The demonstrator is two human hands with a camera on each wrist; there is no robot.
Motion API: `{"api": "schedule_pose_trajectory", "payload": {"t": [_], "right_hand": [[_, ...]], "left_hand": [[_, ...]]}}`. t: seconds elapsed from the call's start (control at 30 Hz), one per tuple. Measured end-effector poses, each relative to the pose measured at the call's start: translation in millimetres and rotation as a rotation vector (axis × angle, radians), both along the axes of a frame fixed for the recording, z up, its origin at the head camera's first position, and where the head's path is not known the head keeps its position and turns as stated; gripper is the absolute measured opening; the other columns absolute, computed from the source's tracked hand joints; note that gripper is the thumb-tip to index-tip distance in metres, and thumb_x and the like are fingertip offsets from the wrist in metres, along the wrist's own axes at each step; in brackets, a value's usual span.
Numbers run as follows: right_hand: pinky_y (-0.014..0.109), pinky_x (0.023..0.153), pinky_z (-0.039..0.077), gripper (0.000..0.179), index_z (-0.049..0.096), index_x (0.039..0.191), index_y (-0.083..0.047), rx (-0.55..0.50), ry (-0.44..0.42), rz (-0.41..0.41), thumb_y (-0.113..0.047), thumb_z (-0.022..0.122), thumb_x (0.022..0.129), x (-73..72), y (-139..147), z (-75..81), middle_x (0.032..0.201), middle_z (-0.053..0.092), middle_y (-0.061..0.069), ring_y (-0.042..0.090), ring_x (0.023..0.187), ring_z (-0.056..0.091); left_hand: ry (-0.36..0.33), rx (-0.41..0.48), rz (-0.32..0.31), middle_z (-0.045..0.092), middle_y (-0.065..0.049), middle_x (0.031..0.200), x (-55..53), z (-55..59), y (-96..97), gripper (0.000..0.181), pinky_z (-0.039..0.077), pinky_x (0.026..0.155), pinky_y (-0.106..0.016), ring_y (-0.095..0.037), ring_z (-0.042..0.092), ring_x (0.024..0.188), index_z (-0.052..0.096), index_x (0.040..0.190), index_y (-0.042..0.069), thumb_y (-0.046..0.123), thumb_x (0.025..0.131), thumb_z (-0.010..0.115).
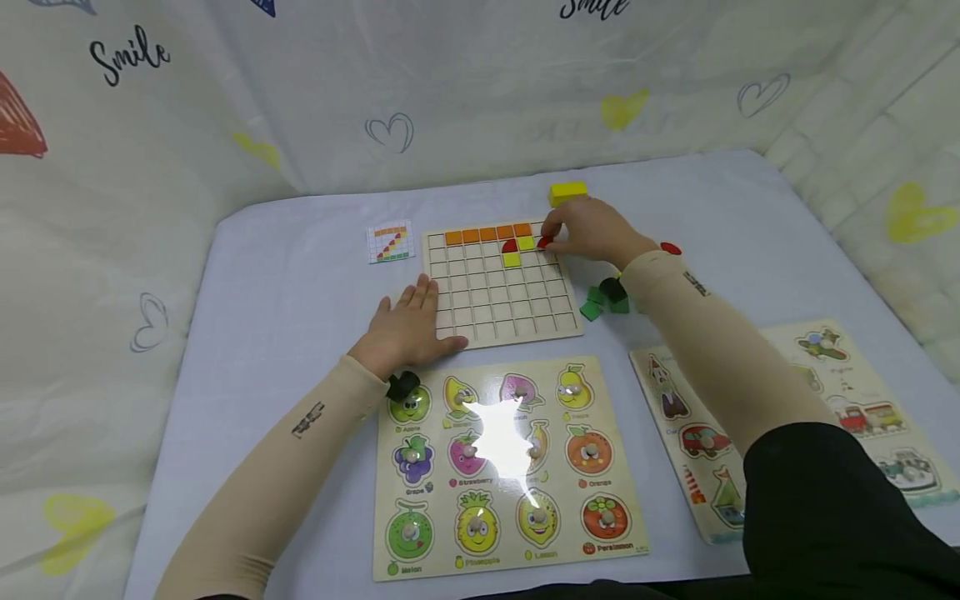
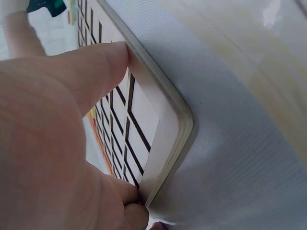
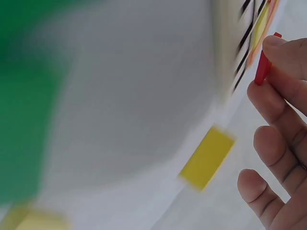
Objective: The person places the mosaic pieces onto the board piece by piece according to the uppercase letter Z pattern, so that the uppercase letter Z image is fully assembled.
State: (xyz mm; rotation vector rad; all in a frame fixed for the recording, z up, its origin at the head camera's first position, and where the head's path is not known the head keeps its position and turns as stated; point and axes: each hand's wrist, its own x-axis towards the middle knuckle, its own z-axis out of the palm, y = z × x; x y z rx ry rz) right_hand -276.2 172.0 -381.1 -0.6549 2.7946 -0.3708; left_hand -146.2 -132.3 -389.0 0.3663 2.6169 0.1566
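Observation:
A wooden grid board (image 1: 487, 308) lies on the table, with a row of orange square tiles (image 1: 488, 234) along its far side. Below that row sit a red rounded tile (image 1: 510, 246) and two yellow square tiles (image 1: 512, 260). My left hand (image 1: 408, 325) rests spread at the board's near left corner; its thumb (image 2: 112, 55) touches the near rim and its fingers lie along the left edge. Between thumb and forefinger, my right hand (image 1: 592, 229) pinches a small flat red tile (image 3: 263, 67) over the board's far right part. Its other fingers are loosely bent.
A pattern card (image 1: 391, 242) lies left of the board. Yellow blocks (image 1: 567, 193) stand behind it. Green tiles (image 1: 591, 310) and a red piece (image 1: 671, 248) lie to the right. A fruit puzzle (image 1: 510, 567) is in front; a vehicle puzzle (image 1: 678, 467) lies under the right arm.

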Motion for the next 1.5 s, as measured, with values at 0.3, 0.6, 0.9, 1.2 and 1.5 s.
{"api": "schedule_pose_trajectory", "payload": {"t": [0.3, 0.6, 0.9, 1.2, 1.5], "right_hand": [[0.047, 0.111, 0.048, 0.023, 0.080, 0.113, -0.011, 0.001, 0.042, 0.127, -0.024, 0.078, 0.095, 4.0, -44.3, -2.0, 0.120, 0.075, 0.009, 0.030, 0.118, 0.060], [0.048, 0.109, 0.047, 0.022, 0.080, 0.112, -0.013, 0.008, -0.003, 0.174, -0.025, 0.080, 0.094, 8.1, -67.3, -1.6, 0.124, 0.074, 0.008, 0.029, 0.116, 0.058], [0.049, 0.107, 0.046, 0.022, 0.080, 0.112, -0.013, 0.044, 0.011, 0.184, -0.024, 0.079, 0.094, 7.5, -70.1, -1.9, 0.121, 0.074, 0.008, 0.029, 0.111, 0.057], [0.046, 0.105, 0.047, 0.027, 0.079, 0.116, -0.012, 0.034, -0.009, 0.176, -0.026, 0.079, 0.093, 7.5, -69.2, 0.3, 0.121, 0.073, 0.008, 0.029, 0.110, 0.056], [0.049, 0.111, 0.048, 0.030, 0.077, 0.120, -0.009, -0.026, -0.064, 0.066, -0.023, 0.078, 0.094, 6.9, -38.5, 4.9, 0.122, 0.074, 0.010, 0.030, 0.120, 0.061]], "left_hand": [[-0.007, 0.006, -0.001, -0.006, -0.015, 0.176, 1.1, 1.3, 3.0, 0.110, 0.009, 0.131, -0.063, -0.035, 0.005, 0.165, -0.003, 0.167, 0.004, 0.069, 0.098, 0.053], [-0.011, 0.003, -0.008, -0.006, -0.014, 0.176, 2.6, 2.8, 5.6, 0.108, 0.010, 0.131, -0.063, -0.034, 0.005, 0.165, -0.001, 0.167, 0.004, 0.068, 0.098, 0.053], [0.011, 0.001, -0.012, -0.004, -0.015, 0.176, 1.3, 1.8, 5.0, 0.109, 0.011, 0.131, -0.064, -0.035, 0.007, 0.165, 0.000, 0.167, 0.003, 0.068, 0.098, 0.054], [0.009, 0.000, -0.012, -0.004, -0.015, 0.176, 1.2, 2.5, 3.3, 0.108, 0.011, 0.131, -0.063, -0.035, 0.006, 0.165, 0.000, 0.167, 0.003, 0.068, 0.098, 0.053], [0.004, -0.002, 0.006, -0.005, -0.015, 0.176, 0.3, 0.5, -1.5, 0.109, 0.010, 0.131, -0.062, -0.035, 0.005, 0.165, -0.001, 0.167, 0.003, 0.069, 0.098, 0.053]]}}
